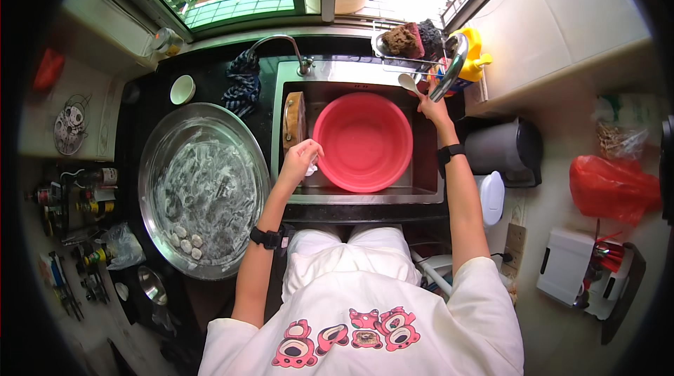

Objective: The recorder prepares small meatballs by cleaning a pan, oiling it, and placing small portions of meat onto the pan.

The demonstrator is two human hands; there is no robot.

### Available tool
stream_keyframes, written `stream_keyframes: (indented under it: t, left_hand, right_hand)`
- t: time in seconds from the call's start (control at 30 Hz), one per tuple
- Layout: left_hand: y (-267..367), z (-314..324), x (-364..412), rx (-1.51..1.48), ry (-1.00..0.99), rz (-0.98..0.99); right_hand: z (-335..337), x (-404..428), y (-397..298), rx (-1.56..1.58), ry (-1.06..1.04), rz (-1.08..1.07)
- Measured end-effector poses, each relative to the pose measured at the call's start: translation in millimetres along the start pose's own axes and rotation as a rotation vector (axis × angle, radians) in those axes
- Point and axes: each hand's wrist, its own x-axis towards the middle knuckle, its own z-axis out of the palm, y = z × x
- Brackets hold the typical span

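Note:
My right hand (pixel 433 106) is at the faucet on the far right corner of the sink, gripping a pale spoon (pixel 408 82) whose bowl points up and left. The curved metal spout (pixel 454 68) passes just beside that hand. My left hand (pixel 302 159) is closed on a small crumpled white tissue or cloth (pixel 311 167) at the left rim of the red plastic basin (pixel 365 142), which sits in the steel sink (pixel 363 199). Left of the sink, a large round metal tray (pixel 148 181) has white powder spread on it and several small pale dough-like lumps (pixel 185 246) near its lower edge.
A round wooden board (pixel 294 119) leans inside the sink's left wall. A checked cloth (pixel 243 82) and a small bowl (pixel 182 89) lie behind the tray. Scrubbers (pixel 403 40) sit on a wire rack beside a yellow bottle (pixel 473 52). A dark grey pitcher (pixel 500 152) stands at right.

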Motion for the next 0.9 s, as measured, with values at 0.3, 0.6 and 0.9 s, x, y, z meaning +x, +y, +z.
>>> stream_keyframes:
  t: [0.3, 0.6, 0.9]
  left_hand:
    - [76, 112, 82, 0.252, -0.181, 0.177]
    - [92, 183, 141, 0.387, -0.269, 0.428]
    - [99, 184, 155, 0.635, -0.281, 0.537]
  right_hand:
    - [17, -10, 24, -0.197, 0.005, -0.077]
    - [24, -24, 20, 0.068, -0.042, -0.356]
    - [28, -43, -8, 0.510, -0.340, -0.067]
